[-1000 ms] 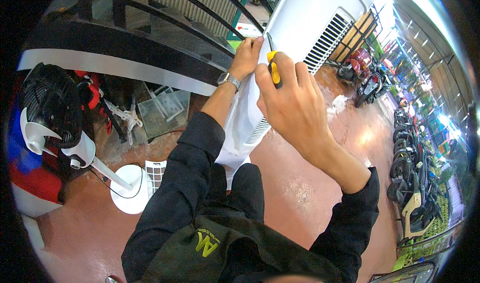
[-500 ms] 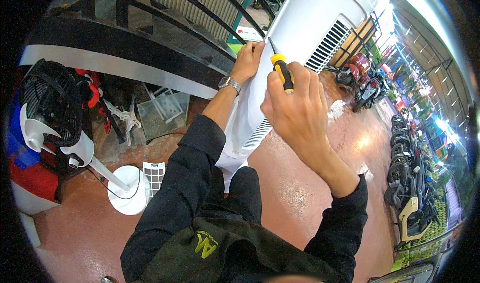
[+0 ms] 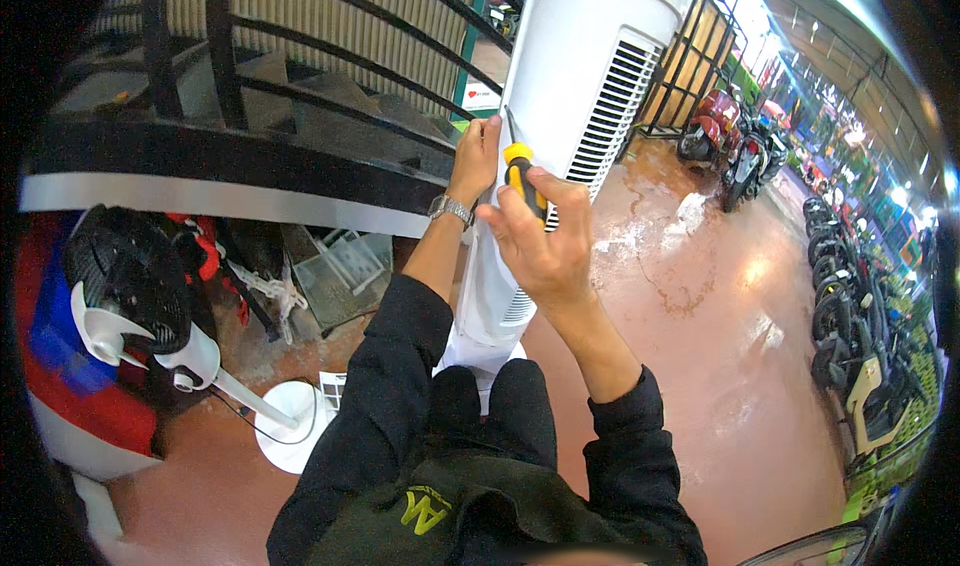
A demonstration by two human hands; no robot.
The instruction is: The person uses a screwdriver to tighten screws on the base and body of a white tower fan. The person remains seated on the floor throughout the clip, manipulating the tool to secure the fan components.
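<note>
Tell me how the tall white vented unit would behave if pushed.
The tall white vented unit might tip if pushed high up, being tall and narrow. Its moulded casing looks rigid, so it probably won't flex much. The smooth surface may feel slippery.

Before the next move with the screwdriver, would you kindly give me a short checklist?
1. Screwdriver in hand: ok, gripped in the right hand.
2. Left hand at the white appliance: ok, at its left edge.
3. Left fingertips well clear of the screwdriver's shaft: not ok, they look close beside it.
4. Tip seated in a screw: cannot tell, too small to see.
5. Fan clear of the appliance: ok, it stands apart, to the left.
</note>
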